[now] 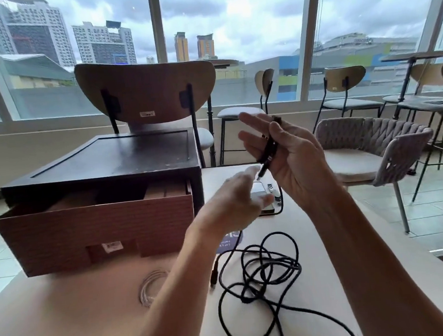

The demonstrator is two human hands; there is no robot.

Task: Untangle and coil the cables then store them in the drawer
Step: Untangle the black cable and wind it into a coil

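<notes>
A tangled black cable [260, 276] lies in loose loops on the light table [80, 311] in front of me. A coiled white cable [151, 287] lies flat to its left, partly under my left forearm. My right hand [286, 157] is raised above the table with a folded black cable bundle [269, 148] held between thumb and palm, fingers stretched out, a plug hanging below. My left hand [233, 198] reaches forward, blurred, fingers relaxed, just under that plug. The brown drawer [95, 225] stands pulled out of a dark wooden box [113, 160] at the left.
A phone-like device [268, 198] with a black cord lies on the table behind my left hand. A purple card [230, 242] lies near it. A wooden-backed chair [145, 91] stands behind the box, a woven chair [373, 153] at the right, and stools by the windows.
</notes>
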